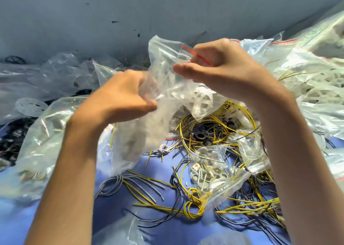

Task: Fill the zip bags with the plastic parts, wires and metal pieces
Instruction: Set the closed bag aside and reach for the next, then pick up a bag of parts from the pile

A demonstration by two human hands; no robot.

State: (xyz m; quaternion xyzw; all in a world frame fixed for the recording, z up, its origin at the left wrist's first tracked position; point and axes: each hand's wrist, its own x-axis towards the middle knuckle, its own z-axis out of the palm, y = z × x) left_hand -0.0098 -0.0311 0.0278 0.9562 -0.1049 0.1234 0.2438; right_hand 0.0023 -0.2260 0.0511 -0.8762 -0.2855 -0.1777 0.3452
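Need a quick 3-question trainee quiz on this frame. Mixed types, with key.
1. True or false: the left hand and the right hand both hold the same clear zip bag.
2. Which one pinches that bag near its red zip strip? A) left hand B) right hand
3. Fill in: the small zip bag lying on the blue surface holds mostly ___ pieces.
Key: 1 true; 2 B; 3 metal.
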